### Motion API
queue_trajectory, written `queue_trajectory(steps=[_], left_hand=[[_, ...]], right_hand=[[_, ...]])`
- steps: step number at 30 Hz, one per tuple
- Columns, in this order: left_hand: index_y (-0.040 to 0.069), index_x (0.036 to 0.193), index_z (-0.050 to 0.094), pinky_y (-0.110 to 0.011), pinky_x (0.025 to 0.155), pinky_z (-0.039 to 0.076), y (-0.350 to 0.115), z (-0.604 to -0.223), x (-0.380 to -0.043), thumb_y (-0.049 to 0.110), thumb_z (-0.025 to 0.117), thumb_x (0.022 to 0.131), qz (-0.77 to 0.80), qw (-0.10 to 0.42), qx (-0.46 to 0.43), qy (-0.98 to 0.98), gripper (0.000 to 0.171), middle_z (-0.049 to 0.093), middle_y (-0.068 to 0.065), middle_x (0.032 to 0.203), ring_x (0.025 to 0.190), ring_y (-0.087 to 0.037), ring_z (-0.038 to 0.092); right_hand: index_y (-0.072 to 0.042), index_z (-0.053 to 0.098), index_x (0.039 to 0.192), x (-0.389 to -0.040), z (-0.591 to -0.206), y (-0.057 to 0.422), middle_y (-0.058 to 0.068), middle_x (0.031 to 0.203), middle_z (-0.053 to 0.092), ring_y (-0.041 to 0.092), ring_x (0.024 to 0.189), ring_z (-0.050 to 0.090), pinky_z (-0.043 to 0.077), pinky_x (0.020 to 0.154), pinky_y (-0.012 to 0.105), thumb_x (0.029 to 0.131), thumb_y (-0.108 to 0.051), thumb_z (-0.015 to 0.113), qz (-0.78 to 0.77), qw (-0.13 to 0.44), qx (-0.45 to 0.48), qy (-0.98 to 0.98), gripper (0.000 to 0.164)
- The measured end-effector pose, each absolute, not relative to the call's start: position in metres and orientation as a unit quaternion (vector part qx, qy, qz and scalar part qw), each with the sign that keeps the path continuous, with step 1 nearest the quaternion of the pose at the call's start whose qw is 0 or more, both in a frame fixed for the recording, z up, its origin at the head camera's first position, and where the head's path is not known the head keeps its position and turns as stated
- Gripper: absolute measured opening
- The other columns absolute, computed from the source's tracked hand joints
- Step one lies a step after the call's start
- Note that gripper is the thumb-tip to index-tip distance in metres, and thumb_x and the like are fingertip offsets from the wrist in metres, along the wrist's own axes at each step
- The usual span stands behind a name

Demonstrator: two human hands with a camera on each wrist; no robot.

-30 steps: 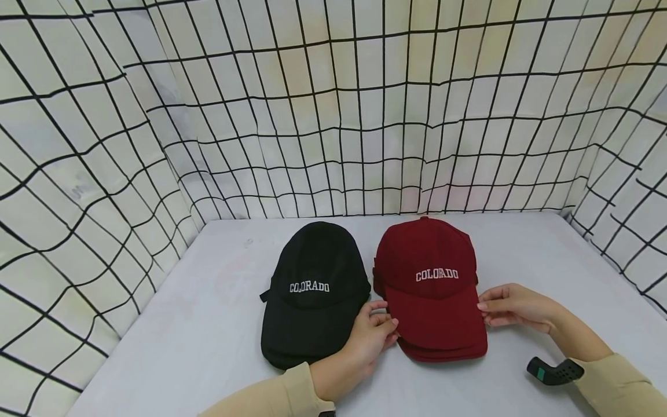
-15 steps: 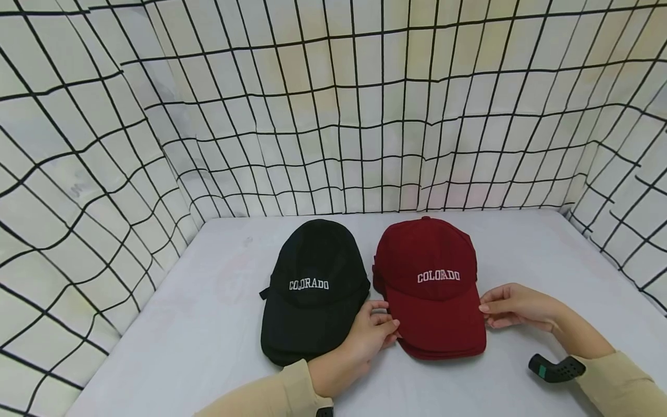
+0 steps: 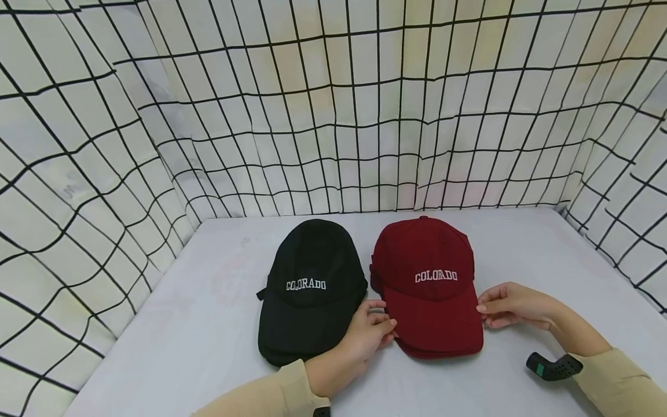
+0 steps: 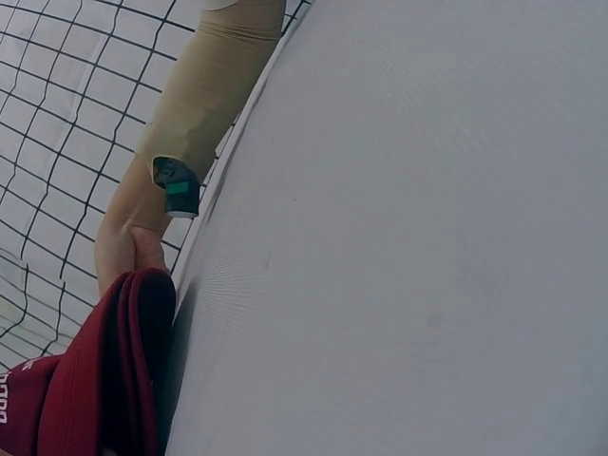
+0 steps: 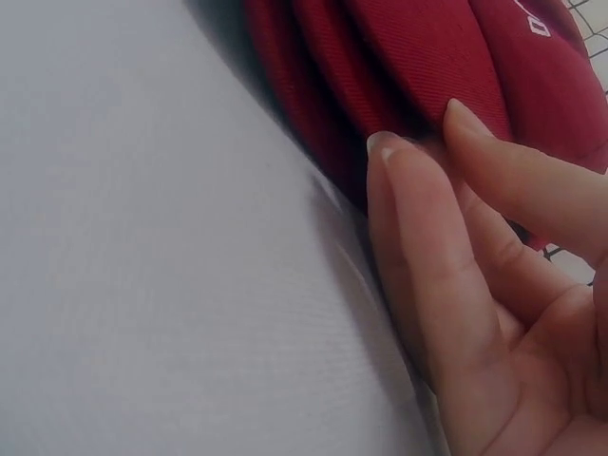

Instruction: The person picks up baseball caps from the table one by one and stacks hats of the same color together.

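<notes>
Stacked red caps [image 3: 432, 324] lie brims toward me, the top one lettered COLORADO in white. My left hand [image 3: 362, 333] holds their brims at the left edge, thumb at the top brim. On the opposite edge my right hand [image 3: 516, 307] pinches the brims; in the right wrist view its thumb [image 5: 532, 180] meets the upper brim and its fingers reach under the edge. A black cap [image 3: 312, 324] with the same lettering lies left of the red ones, close beside my left hand. The left wrist view shows the layered red brims [image 4: 104, 370] from the side.
A white-covered table [image 3: 198, 324] carries the caps. Pale walls with a black grid [image 3: 359, 133] enclose its back and sides. A black wrist device [image 3: 553, 367] sticks out from the right sleeve above the table.
The whole head view shifts slightly. Both hands keep their places at the red caps' brims, and the caps lie as before.
</notes>
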State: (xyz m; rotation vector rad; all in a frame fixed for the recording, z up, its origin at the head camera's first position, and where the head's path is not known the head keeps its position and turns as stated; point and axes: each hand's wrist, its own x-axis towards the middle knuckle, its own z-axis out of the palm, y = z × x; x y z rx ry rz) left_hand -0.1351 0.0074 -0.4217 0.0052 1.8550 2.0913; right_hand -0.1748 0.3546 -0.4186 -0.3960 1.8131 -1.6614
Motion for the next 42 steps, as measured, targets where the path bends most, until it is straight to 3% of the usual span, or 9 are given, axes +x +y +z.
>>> queue_trajectory(steps=[24,28,33,38,42], left_hand=[[0.0,0.133,0.045,-0.019,0.068,0.052,0.003,-0.416,-0.132,-0.003,0.062,0.098,0.732,0.178,-0.015,0.658,0.038,0.062,-0.005,0.095,0.075,-0.011,0.06],[-0.003,0.137,0.045,-0.019,0.068,0.053,0.001,-0.414,-0.13,-0.002,0.06,0.099,0.739,0.193,-0.035,0.645,0.041,0.063,-0.006,0.098,0.075,-0.011,0.063],[-0.006,0.145,0.046,-0.028,0.083,0.056,-0.006,-0.406,-0.126,0.006,0.059,0.101,0.745,0.223,-0.044,0.627,0.048,0.066,-0.01,0.115,0.087,-0.014,0.067],[-0.007,0.148,0.043,-0.047,0.104,0.049,-0.02,-0.394,-0.119,0.008,0.058,0.098,0.74,0.249,-0.004,0.625,0.054,0.059,-0.018,0.137,0.109,-0.027,0.068],[-0.007,0.147,0.042,-0.047,0.106,0.047,-0.037,-0.383,-0.116,0.007,0.058,0.096,0.733,0.253,0.033,0.631,0.056,0.055,-0.021,0.143,0.116,-0.032,0.066]], right_hand=[[-0.004,0.072,0.102,-0.17,-0.419,0.349,0.004,0.088,0.071,0.01,0.078,0.069,0.06,0.078,0.028,0.105,-0.007,0.058,-0.628,0.315,-0.149,0.696,0.015],[0.002,0.071,0.108,-0.169,-0.415,0.351,0.005,0.092,0.071,0.012,0.081,0.07,0.06,0.079,0.031,0.106,-0.007,0.056,-0.613,0.306,-0.168,0.709,0.018],[0.014,0.065,0.12,-0.167,-0.402,0.355,0.012,0.099,0.071,0.019,0.086,0.071,0.06,0.08,0.034,0.106,-0.011,0.056,-0.56,0.284,-0.18,0.757,0.03],[0.01,0.065,0.127,-0.161,-0.39,0.358,0.014,0.11,0.069,0.021,0.089,0.069,0.06,0.079,0.033,0.104,-0.015,0.06,-0.496,0.246,-0.168,0.815,0.035],[0.007,0.065,0.13,-0.156,-0.381,0.362,0.016,0.118,0.068,0.018,0.094,0.068,0.059,0.08,0.031,0.103,-0.016,0.059,-0.464,0.21,-0.168,0.844,0.036]])
